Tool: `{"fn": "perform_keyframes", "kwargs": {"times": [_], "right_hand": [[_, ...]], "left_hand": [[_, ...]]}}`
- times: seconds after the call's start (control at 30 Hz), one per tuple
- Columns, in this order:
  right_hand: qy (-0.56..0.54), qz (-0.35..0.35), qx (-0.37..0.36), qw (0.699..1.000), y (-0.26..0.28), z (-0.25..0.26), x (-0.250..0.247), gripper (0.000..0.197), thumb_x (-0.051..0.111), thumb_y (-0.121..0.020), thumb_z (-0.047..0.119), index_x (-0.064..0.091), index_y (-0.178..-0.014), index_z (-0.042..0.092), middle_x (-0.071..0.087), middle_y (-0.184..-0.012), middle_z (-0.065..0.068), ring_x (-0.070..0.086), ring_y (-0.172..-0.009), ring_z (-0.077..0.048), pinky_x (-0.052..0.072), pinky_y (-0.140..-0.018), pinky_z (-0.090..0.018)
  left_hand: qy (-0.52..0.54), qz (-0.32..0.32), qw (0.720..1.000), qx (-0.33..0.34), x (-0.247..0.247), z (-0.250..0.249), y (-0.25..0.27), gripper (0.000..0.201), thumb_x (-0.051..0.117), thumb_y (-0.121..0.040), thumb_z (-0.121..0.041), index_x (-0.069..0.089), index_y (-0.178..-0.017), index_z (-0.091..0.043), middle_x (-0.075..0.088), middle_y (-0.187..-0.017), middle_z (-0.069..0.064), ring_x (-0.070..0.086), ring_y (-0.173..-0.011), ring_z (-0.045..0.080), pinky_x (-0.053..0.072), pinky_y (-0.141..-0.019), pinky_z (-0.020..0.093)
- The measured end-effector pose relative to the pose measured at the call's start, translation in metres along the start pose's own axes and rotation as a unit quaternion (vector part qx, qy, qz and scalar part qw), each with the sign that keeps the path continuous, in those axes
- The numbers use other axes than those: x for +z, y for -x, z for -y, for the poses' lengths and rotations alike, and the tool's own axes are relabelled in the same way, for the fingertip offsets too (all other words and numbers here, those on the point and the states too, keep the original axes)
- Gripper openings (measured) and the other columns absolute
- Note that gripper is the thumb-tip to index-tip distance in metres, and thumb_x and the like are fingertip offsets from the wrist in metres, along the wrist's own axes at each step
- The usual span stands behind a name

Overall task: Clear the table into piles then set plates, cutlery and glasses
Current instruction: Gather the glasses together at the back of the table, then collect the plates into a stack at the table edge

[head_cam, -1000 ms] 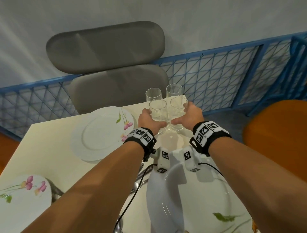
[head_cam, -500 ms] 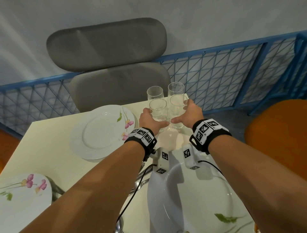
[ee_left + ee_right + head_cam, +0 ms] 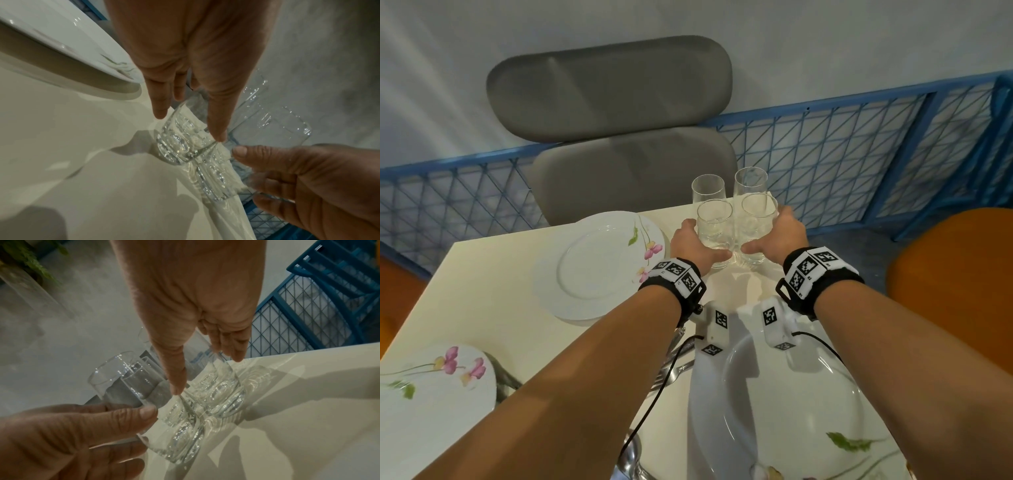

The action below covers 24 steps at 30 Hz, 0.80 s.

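Observation:
Four clear glasses stand bunched at the far right corner of the cream table (image 3: 482, 308). My left hand (image 3: 702, 241) grips the near left glass (image 3: 715, 222), thumb in front and fingers on its left side. My right hand (image 3: 774, 231) grips the near right glass (image 3: 758, 219) the same way. The two far glasses (image 3: 708, 188) (image 3: 750, 180) stand free right behind them. In the left wrist view my left hand (image 3: 189, 125) holds its glass (image 3: 176, 144) low down. The right wrist view shows my right hand (image 3: 206, 372) around its glass (image 3: 224, 392), all bases on the table.
A flowered plate stack (image 3: 599, 267) lies left of the glasses. Another plate (image 3: 431, 394) sits at the near left, a large one (image 3: 791, 411) under my forearms, with cutlery (image 3: 671, 370) between them. A grey chair (image 3: 619, 171), blue fence (image 3: 825, 154) and orange chair (image 3: 955, 274) surround the table.
Both hands stay on the two near glasses. Only the view has drifted slightly; the glasses and plates keep their places.

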State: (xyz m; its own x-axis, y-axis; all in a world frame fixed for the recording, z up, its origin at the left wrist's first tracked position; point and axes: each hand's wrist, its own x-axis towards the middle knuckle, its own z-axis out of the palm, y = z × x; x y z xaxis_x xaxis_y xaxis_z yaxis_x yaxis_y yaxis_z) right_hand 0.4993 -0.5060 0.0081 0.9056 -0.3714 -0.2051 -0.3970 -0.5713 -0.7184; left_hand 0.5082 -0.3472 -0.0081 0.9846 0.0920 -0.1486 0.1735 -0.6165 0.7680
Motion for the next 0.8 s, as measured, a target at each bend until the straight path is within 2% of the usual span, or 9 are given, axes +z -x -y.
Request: {"fn": "perform_keyframes", "kwargs": {"times": [0.13, 0.2, 0.27, 0.43, 0.5, 0.57, 0.67, 0.73, 0.8], "right_hand": [[0.086, 0.019, 0.074, 0.993, 0.018, 0.002, -0.003, 0.097, 0.091, -0.059, 0.027, 0.035, -0.132, -0.003, 0.049, -0.13, -0.017, 0.049, -0.123, -0.033, 0.05, -0.096, -0.041], [0.091, 0.067, 0.086, 0.99, 0.027, 0.0, 0.002, 0.077, 0.089, -0.062, 0.026, 0.048, -0.121, -0.004, 0.057, -0.114, -0.014, 0.06, -0.104, -0.03, 0.055, -0.084, -0.041], [0.052, 0.14, 0.085, 0.985, 0.04, -0.002, 0.013, 0.051, 0.085, -0.068, 0.02, 0.053, -0.103, 0.003, 0.056, -0.089, -0.009, 0.058, -0.072, -0.022, 0.054, -0.064, -0.033], [0.085, 0.241, -0.003, 0.967, 0.077, 0.041, 0.076, 0.015, 0.064, -0.084, 0.011, 0.051, -0.079, 0.006, 0.056, -0.073, -0.009, 0.057, -0.06, -0.021, 0.05, -0.055, -0.027], [0.107, 0.249, -0.035, 0.962, 0.078, 0.055, 0.089, 0.015, 0.054, -0.086, 0.008, 0.051, -0.072, 0.005, 0.057, -0.068, -0.01, 0.06, -0.06, -0.025, 0.048, -0.057, -0.026], [0.133, 0.245, -0.064, 0.958, 0.075, 0.064, 0.1, 0.019, 0.049, -0.089, 0.007, 0.05, -0.07, 0.006, 0.054, -0.071, -0.006, 0.06, -0.069, -0.024, 0.046, -0.061, -0.024], [0.133, 0.228, -0.085, 0.961, 0.072, 0.085, 0.129, 0.015, 0.053, -0.092, 0.011, 0.057, -0.106, 0.006, 0.05, -0.097, -0.003, 0.054, -0.098, -0.022, 0.039, -0.079, -0.024], [0.09, 0.202, -0.059, 0.974, 0.067, 0.094, 0.146, 0.022, 0.059, -0.088, 0.01, 0.054, -0.11, 0.011, 0.054, -0.116, -0.004, 0.054, -0.107, -0.022, 0.044, -0.086, -0.026], [0.054, 0.173, -0.044, 0.983, 0.06, 0.102, 0.16, 0.016, 0.057, -0.088, 0.011, 0.055, -0.103, 0.007, 0.059, -0.119, -0.011, 0.059, -0.1, -0.027, 0.05, -0.075, -0.03]], "left_hand": [[-0.067, 0.01, 0.998, 0.009, -0.025, 0.014, 0.001, 0.095, 0.086, -0.064, -0.023, 0.033, -0.142, -0.016, 0.049, -0.137, 0.006, 0.051, -0.122, 0.024, 0.043, -0.102, 0.035], [-0.091, 0.007, 0.996, 0.006, -0.048, 0.029, 0.002, 0.088, 0.084, -0.067, -0.019, 0.036, -0.141, -0.014, 0.054, -0.131, 0.008, 0.053, -0.118, 0.024, 0.044, -0.097, 0.031], [-0.125, -0.003, 0.992, -0.015, -0.078, 0.05, 0.003, 0.078, 0.079, -0.071, -0.017, 0.041, -0.138, -0.011, 0.058, -0.126, 0.009, 0.055, -0.116, 0.024, 0.042, -0.09, 0.028], [-0.289, -0.034, 0.948, -0.129, -0.158, 0.124, -0.003, 0.06, 0.066, -0.082, -0.031, 0.043, -0.134, -0.012, 0.053, -0.132, 0.016, 0.048, -0.122, 0.034, 0.037, -0.104, 0.038], [-0.355, -0.034, 0.921, -0.156, -0.168, 0.132, -0.007, 0.056, 0.059, -0.086, -0.036, 0.042, -0.134, -0.011, 0.049, -0.133, 0.016, 0.045, -0.124, 0.034, 0.033, -0.105, 0.038], [-0.384, -0.038, 0.904, -0.182, -0.174, 0.137, -0.008, 0.058, 0.057, -0.086, -0.04, 0.041, -0.133, -0.01, 0.046, -0.134, 0.018, 0.043, -0.124, 0.035, 0.031, -0.105, 0.038], [-0.4, -0.05, 0.887, -0.225, -0.187, 0.16, -0.007, 0.064, 0.054, -0.087, -0.049, 0.039, -0.133, -0.007, 0.042, -0.136, 0.019, 0.04, -0.126, 0.035, 0.03, -0.105, 0.038], [-0.386, -0.055, 0.89, -0.238, -0.189, 0.173, -0.005, 0.07, 0.055, -0.085, -0.054, 0.038, -0.132, -0.005, 0.04, -0.137, 0.02, 0.039, -0.126, 0.035, 0.032, -0.104, 0.04], [-0.335, -0.057, 0.91, -0.238, -0.19, 0.18, -0.004, 0.075, 0.06, -0.083, -0.053, 0.035, -0.134, -0.003, 0.038, -0.138, 0.02, 0.041, -0.126, 0.036, 0.037, -0.102, 0.043]]}}
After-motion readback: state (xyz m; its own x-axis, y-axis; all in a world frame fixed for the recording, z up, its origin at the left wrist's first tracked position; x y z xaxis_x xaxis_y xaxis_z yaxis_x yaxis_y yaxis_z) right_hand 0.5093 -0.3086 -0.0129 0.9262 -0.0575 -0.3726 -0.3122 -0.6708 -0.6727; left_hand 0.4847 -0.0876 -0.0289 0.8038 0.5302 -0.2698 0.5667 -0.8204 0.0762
